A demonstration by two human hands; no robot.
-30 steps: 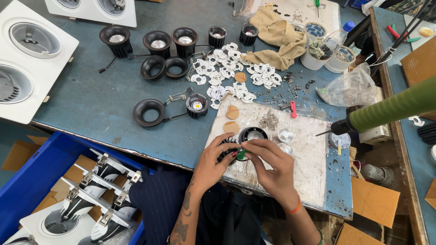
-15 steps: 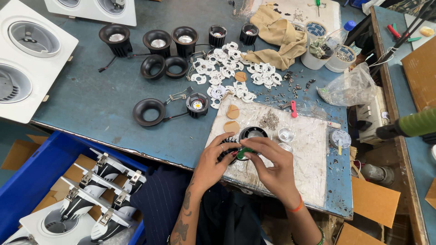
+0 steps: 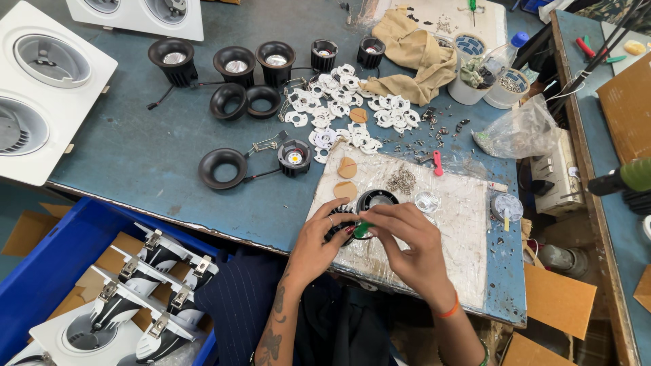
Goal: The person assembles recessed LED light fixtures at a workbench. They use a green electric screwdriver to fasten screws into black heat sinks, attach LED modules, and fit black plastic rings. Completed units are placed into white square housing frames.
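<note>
Black, round lamp housing resting on the plastic-wrapped work board at the near edge of the blue bench, just beside a loose silver reflector. Left hand closing its grip on the housing's left side, fingers curled round the rim, steadying it. Right hand pinching a small green-handled tool between thumb and fingertips, tip pointing at the housing's near edge; exact contact point hidden under the fingers.

Doing the step well, by judgement: keeping the housing flat against the board, holding the tool square to the fastening, pressing lightly, avoiding a slip across the lens opening.

Housing showing a dark outer ring with a paler, glassy centre, partly covered by both hands. Further back on the bench: matching black lamp housings standing in a row, white plastic brackets scattered in a pile, loose screws lying on the board, tan cloth crumpled near two white cups. Blue crate of finished fittings standing below left.
</note>
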